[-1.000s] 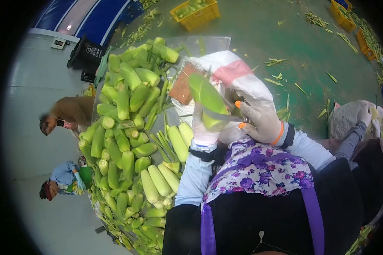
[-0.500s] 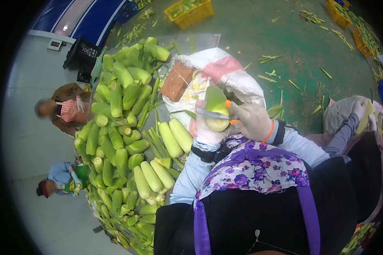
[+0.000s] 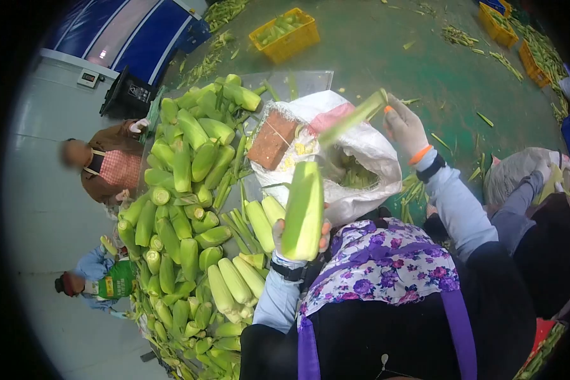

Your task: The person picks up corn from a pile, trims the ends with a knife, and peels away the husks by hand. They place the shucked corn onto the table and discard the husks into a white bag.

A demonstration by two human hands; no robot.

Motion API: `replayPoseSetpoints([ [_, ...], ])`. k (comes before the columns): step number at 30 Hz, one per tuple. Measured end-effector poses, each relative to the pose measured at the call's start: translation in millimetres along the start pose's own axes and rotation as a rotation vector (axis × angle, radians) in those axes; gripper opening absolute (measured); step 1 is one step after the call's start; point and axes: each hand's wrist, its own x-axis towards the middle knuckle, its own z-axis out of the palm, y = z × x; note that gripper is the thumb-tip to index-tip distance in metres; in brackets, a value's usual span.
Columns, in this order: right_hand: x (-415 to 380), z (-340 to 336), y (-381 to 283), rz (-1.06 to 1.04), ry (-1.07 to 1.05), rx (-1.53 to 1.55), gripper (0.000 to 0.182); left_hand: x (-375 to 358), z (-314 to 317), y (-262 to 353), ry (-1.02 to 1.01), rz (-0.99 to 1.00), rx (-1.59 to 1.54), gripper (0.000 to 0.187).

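Presumably stiff but light, the corn ear [image 3: 303, 212] suits cradling at its near end, where the left hand [image 3: 281, 243] grasps it; the right hand [image 3: 406, 128] pinches a husk strip [image 3: 353, 120].

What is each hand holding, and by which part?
Left hand: a corn ear, near the end toward the body. Right hand: a husk strip, by one end.

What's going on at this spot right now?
The person's left hand holds a green corn ear. The right hand is held out, pinching a long husk strip, somewhat blurred, over the far side of the open white sack. A brick rests on the sack's left part. To the left lies a heap of green ears, with a few paler ears alongside.
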Motion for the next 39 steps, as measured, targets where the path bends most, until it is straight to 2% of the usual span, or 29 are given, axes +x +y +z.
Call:
replayPoseSetpoints([
  [2, -6.0, 5.6, 9.4, 0.209, -0.106, -0.023, 0.049, -5.5, -6.4, -0.4, -0.077, -0.011, -0.166, 0.097],
  [4, -20.2, 30.3, 2.5, 0.287, -0.243, -0.136, 0.051, 6.7, -7.1, 1.7, 0.0, 0.048, -0.077, 0.095],
  [6, -28.5, 51.5, 42.7, -0.019, -0.152, -0.498, 0.051, 11.1, -26.4, 1.7, 0.015, 0.109, 0.002, 0.094],
  [7, -30.7, 61.8, 41.2, -0.182, -0.107, -0.675, 0.052, 10.5, -37.0, 2.6, 0.069, 0.176, 0.111, 0.092],
  [8, -34.4, 63.3, 38.7, -0.135, -0.208, -0.511, 0.055, 11.7, -63.1, 3.8, 0.136, 0.215, 0.136, 0.083],
  [10, -58.4, 71.6, -19.2, -0.019, -0.401, -0.18, 0.061, 24.4, -46.8, 2.3, 0.168, 0.251, 0.097, 0.077],
  [11, -63.2, 75.8, -26.2, -0.102, -0.466, -0.113, 0.057, 31.1, -41.6, 1.3, 0.129, 0.222, -0.049, 0.072],
  [14, -69.9, 85.5, -45.9, -0.097, -0.604, -0.351, 0.051, 49.1, -51.6, -5.4, 0.173, 0.224, 0.199, 0.066],
  [15, -69.7, 84.4, -41.5, -0.016, -0.586, -0.227, 0.047, 51.6, -36.8, -6.5, 0.246, 0.249, 0.27, 0.061],
  [18, -69.5, 75.3, -32.6, 0.107, -0.561, -0.138, 0.045, 60.6, -32.0, -11.7, 0.256, 0.302, 0.431, 0.062],
  [21, -70.3, 66.3, -31.7, -0.017, -0.548, -0.302, 0.042, 63.1, -17.2, -14.7, 0.296, 0.26, 0.399, 0.066],
  [24, -59.2, 57.8, -7.1, 0.147, -0.379, -0.161, 0.04, 62.1, -19.4, -14.7, 0.256, 0.205, 0.49, 0.069],
  [27, -61.9, 48.9, -10.8, 0.092, -0.425, -0.231, 0.039, 67.7, -13.8, -11.8, 0.194, 0.174, 0.528, 0.071],
  [29, -69.3, 50.8, -35.8, 0.203, -0.422, 0.068, 0.041, 68.1, -20.2, -9.4, 0.161, 0.089, 0.485, 0.078],
  [32, -66.7, 60.4, -31.9, 0.277, -0.406, 0.174, 0.045, 72.8, -14.6, -5.3, 0.209, 0.04, 0.615, 0.083],
  [36, -67.6, 59.0, -61.4, 0.377, -0.295, 0.12, 0.049, 79.3, -25.1, -7.9, 0.26, 0.243, 0.698, 0.077],
  [39, -69.6, 60.5, -57.1, 0.222, -0.351, -0.046, 0.049, 88.6, -36.4, -12.0, 0.329, 0.354, 0.882, 0.071],
])
